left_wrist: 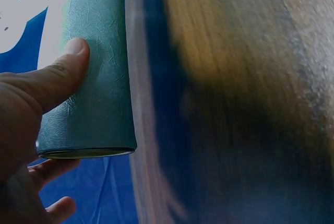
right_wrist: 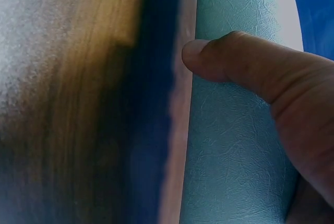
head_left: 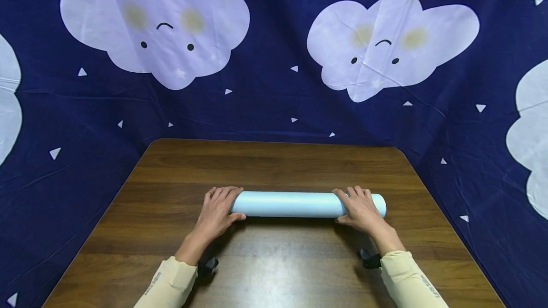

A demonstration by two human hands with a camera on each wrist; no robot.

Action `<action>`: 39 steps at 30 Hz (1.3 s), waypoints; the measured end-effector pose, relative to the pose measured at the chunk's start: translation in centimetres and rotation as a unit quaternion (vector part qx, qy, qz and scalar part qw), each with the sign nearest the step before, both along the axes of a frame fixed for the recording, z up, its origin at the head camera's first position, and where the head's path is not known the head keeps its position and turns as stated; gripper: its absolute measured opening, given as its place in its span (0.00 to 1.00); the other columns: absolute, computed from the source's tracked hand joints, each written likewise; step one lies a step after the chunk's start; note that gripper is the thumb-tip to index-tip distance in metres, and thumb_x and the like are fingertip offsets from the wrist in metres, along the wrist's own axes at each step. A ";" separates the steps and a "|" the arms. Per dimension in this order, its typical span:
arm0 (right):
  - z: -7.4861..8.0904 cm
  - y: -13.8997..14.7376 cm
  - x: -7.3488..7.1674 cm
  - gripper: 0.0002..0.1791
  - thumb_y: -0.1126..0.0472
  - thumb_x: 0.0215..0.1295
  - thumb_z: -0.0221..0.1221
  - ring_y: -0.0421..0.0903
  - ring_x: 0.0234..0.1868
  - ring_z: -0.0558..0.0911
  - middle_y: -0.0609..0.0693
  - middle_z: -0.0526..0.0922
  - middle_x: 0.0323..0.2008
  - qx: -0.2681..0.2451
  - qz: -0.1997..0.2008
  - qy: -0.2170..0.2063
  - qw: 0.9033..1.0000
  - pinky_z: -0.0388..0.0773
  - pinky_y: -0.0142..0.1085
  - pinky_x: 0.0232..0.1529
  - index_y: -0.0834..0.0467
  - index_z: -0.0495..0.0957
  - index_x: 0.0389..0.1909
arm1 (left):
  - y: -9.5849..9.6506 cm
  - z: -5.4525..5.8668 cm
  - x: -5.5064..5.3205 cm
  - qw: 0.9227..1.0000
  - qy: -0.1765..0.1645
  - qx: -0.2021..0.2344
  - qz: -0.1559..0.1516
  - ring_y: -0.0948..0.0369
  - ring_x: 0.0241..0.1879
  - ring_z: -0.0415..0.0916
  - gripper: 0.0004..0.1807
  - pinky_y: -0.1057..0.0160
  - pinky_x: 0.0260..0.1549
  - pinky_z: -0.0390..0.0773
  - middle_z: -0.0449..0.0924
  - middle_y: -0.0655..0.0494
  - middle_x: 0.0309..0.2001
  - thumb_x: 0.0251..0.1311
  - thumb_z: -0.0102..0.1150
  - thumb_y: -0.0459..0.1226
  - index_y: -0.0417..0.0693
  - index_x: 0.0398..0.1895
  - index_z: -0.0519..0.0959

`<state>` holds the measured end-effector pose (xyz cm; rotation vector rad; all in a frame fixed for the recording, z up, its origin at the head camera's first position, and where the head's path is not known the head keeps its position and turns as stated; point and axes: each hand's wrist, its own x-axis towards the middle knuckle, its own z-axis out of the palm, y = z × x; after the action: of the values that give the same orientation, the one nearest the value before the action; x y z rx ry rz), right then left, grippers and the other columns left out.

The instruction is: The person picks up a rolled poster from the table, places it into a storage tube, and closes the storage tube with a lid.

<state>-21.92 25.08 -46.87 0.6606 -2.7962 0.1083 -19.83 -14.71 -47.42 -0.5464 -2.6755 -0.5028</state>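
A pale blue roll (head_left: 293, 204) with a creased, leather-like surface lies crosswise over the table. My left hand (head_left: 219, 212) grips its left end, the thumb (left_wrist: 73, 70) on the near side and the fingers around the far side. Close to the right end, my right hand (head_left: 358, 209) holds the roll from above, leaving a short piece sticking out past it. In the right wrist view the thumb (right_wrist: 224, 59) lies across the blue surface (right_wrist: 235, 145). The fingertips behind the roll are mostly hidden.
The brown wooden table (head_left: 274, 165) has rounded far corners. Behind it and at both sides hangs a dark blue cloth (head_left: 265, 108) printed with white clouds and small triangles. Black straps (head_left: 207, 266) sit at both wrists, below cream sleeves (head_left: 169, 282).
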 end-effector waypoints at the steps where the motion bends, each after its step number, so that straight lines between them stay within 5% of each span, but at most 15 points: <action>1: -0.1 0.0 -0.1 0.43 0.47 0.34 0.74 0.58 0.47 0.74 0.58 0.79 0.45 0.000 0.000 -0.002 1.000 0.64 0.51 0.43 0.53 0.71 0.57 | 0.0 -0.1 0.0 1.000 0.001 -0.002 0.000 0.49 0.56 0.71 0.41 0.40 0.60 0.61 0.76 0.49 0.56 0.38 0.74 0.49 0.49 0.60 0.72; 15: -1.7 -0.4 -0.4 0.43 0.46 0.35 0.74 0.58 0.49 0.74 0.58 0.78 0.44 0.010 -0.010 -0.027 1.000 0.66 0.53 0.46 0.52 0.71 0.57 | -0.1 -1.4 -0.5 1.000 -0.021 -0.003 -0.002 0.48 0.54 0.72 0.39 0.40 0.59 0.62 0.77 0.49 0.54 0.39 0.73 0.49 0.50 0.59 0.72; 39: -1.8 -0.6 -0.6 0.43 0.47 0.37 0.74 0.61 0.53 0.73 0.58 0.78 0.48 0.015 -0.021 -0.044 0.999 0.65 0.57 0.50 0.53 0.70 0.58 | -0.1 -1.7 -0.6 0.999 -0.031 -0.011 0.000 0.48 0.55 0.72 0.40 0.40 0.57 0.64 0.76 0.47 0.55 0.40 0.72 0.50 0.48 0.60 0.71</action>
<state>-22.54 24.49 -48.71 0.6180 -2.8997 0.0889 -20.45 -14.79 -49.10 -0.5460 -2.7436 -0.4977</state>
